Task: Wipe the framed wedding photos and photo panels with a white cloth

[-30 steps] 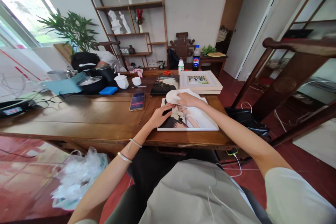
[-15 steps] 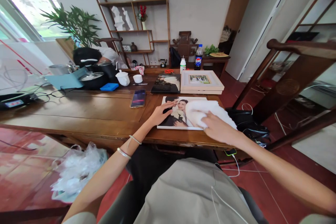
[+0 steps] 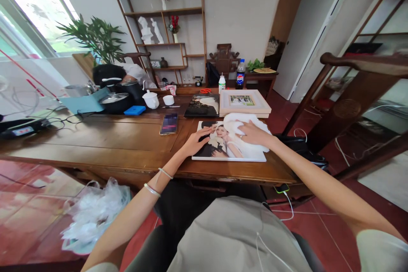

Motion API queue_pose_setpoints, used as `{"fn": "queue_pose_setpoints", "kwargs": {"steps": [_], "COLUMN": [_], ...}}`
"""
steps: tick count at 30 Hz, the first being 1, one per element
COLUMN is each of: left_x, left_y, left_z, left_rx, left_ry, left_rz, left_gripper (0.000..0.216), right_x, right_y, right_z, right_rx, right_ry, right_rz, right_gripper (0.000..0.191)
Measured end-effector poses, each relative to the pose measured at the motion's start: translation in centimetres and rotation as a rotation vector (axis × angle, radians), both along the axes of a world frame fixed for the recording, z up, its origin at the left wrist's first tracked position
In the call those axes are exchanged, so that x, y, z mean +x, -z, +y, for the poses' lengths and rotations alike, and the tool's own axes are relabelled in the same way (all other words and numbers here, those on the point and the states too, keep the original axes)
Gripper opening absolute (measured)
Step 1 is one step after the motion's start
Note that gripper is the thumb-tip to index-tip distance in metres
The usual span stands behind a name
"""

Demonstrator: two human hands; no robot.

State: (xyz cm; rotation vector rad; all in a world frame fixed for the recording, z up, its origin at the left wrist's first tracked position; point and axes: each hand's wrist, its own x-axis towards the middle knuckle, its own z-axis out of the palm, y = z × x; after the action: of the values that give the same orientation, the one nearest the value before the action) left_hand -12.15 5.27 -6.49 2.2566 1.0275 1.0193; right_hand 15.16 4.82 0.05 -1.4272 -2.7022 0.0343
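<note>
A wedding photo panel (image 3: 220,141) lies flat on the wooden table, close to its front edge. My left hand (image 3: 194,143) rests on the panel's left part with its fingers stretched out, holding nothing. Over on the right side of the panel, my right hand (image 3: 253,133) grips a bunched white cloth (image 3: 230,124) and presses it on the picture. The cloth covers the panel's upper right part, and some of my right fingers are hidden in its folds.
Behind the panel lie a dark photo album (image 3: 201,105) and a white framed picture (image 3: 245,106). A phone (image 3: 169,123) is to the left. Farther back stand a white teapot (image 3: 151,99), a small bottle (image 3: 222,83) and a cola bottle (image 3: 240,75). A wooden chair (image 3: 350,97) stands at right.
My right hand has moved up and slightly left with the white cloth, uncovering the panel's lower right part. My left hand stays on the panel's left side. The view has tilted slightly.
</note>
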Motion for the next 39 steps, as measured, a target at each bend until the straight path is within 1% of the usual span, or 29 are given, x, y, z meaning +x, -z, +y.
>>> {"fn": "queue_pose_setpoints", "kwargs": {"steps": [2, 4, 6, 8, 11, 13, 14, 16, 18, 21, 25, 27, 29, 30, 32, 34, 36, 38, 39], "left_x": [0.0, 0.1, 0.1, 0.1, 0.1, 0.1, 0.1, 0.1, 0.0, -0.1, -0.2, -0.1, -0.1, -0.1, 0.0, 0.0, 0.0, 0.0, 0.0], "left_y": [0.0, -0.1, -0.1, -0.1, -0.1, -0.1, -0.1, -0.1, -0.1, 0.1, 0.3, 0.3, 0.2, 0.1, 0.1, 0.0, 0.0, -0.1, -0.1], "left_z": [0.0, 0.0, 0.0, 0.0, -0.1, -0.1, 0.0, 0.0, 0.1, 0.2, 0.3, 0.3, 0.2, 0.2, 0.1, 0.1, 0.1, 0.1, 0.1], "left_rx": [-0.002, 0.004, 0.012, 0.017, 0.020, 0.023, 0.024, 0.023, 0.017, 0.014, 0.028, 0.024, 0.016, 0.013, 0.009, 0.007, 0.011, 0.019, 0.020], "left_ry": [0.002, 0.008, 0.015, 0.009, -0.011, -0.013, -0.006, 0.010, 0.016, 0.015, 0.030, 0.035, 0.037, 0.035, 0.022, 0.006, 0.007, 0.023, 0.030], "left_rz": [0.001, 0.003, 0.007, 0.014, 0.031, 0.035, 0.035, 0.029, 0.021, 0.016, 0.009, 0.002, -0.003, -0.004, -0.004, 0.003, 0.007, 0.006, 0.005], "left_gripper": [0.040, 0.040, 0.040, 0.041, 0.041, 0.041, 0.041, 0.042, 0.042, 0.041, 0.042, 0.042, 0.042, 0.041, 0.041, 0.040, 0.040, 0.040, 0.041], "right_x": [0.5, 0.6, 0.3, -0.3, -1.0, -1.2, -1.2, -0.9, -0.5, 0.1, 0.9, 1.1, 1.1, 1.0, 0.6, 0.1, -0.5, -0.8, -1.0], "right_y": [0.5, 0.8, 0.7, 0.4, -0.2, -0.2, -0.2, 0.1, 0.3, 0.4, 0.3, 0.2, 0.3, 0.3, 0.5, 0.7, 0.9, 1.1, 1.1], "right_z": [1.0, 0.5, -1.7, -4.9, -9.6, -11.4, -11.6, -10.8, -8.5, -4.1, 0.9, 2.2, 2.3, 1.9, 0.0, -2.8, -6.0, -8.5, -9.3], "right_rx": [0.038, 0.063, 0.062, 0.050, 0.043, 0.040, 0.040, 0.050, 0.075, 0.094, 0.070, 0.047, 0.037, 0.043, 0.079, 0.117, 0.119, 0.128, 0.132], "right_ry": [0.007, -0.011, -0.063, -0.126, -0.225, -0.293, -0.314, -0.323, -0.279, -0.167, 0.010, 0.068, 0.074, 0.049, -0.051, -0.182, -0.287, -0.349, -0.364], "right_rz": [0.029, 0.024, -0.008, -0.030, -0.006, 0.015, 0.028, 0.053, 0.082, 0.102, 0.092, 0.093, 0.092, 0.090, 0.087, 0.076, 0.048, 0.048, 0.055], "right_gripper": [0.037, 0.035, 0.030, 0.027, 0.024, 0.020, 0.018, 0.017, 0.027, 0.042, 0.052, 0.055, 0.055, 0.053, 0.047, 0.036, 0.026, 0.019, 0.017]}}
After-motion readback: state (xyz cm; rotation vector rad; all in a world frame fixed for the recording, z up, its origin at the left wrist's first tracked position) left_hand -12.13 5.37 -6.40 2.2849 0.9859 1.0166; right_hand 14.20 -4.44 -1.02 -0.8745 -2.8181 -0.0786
